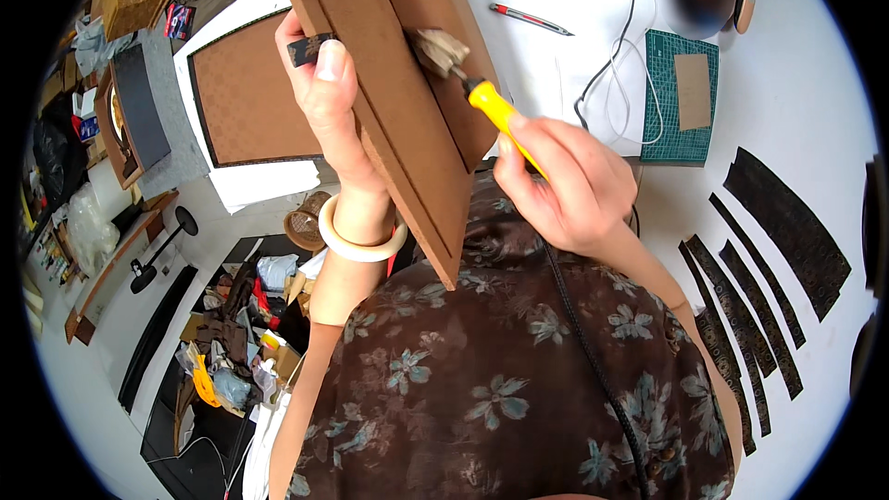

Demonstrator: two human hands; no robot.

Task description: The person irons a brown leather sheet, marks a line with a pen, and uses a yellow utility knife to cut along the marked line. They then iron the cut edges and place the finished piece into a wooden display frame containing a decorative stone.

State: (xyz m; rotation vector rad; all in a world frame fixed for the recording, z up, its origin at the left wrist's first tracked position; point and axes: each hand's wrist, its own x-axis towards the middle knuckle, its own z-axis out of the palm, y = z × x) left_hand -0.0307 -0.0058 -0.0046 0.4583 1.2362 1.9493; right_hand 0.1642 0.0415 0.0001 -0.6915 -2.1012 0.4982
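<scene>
My left hand (338,116) grips the edge of a brown box-like wooden piece (394,83), held tilted up in front of my chest. A small dark patterned bit (312,49) sits at my left thumb and fingers; whether it is stuck to the edge or pinched I cannot tell. In my right hand (574,181) is a brush with a yellow handle (495,109), fingers closed round it. Its pale bristles (435,51) appear to lie against the recessed side of the brown piece.
Left of the box a brown panel with a dark border (255,93) lies on white paper. A red-and-grey pen (531,19), cables and a green cutting mat (657,143) lie at the right. Several dark patterned strips (787,231) spread over the right side. Lower left is a cluttered pile (227,315).
</scene>
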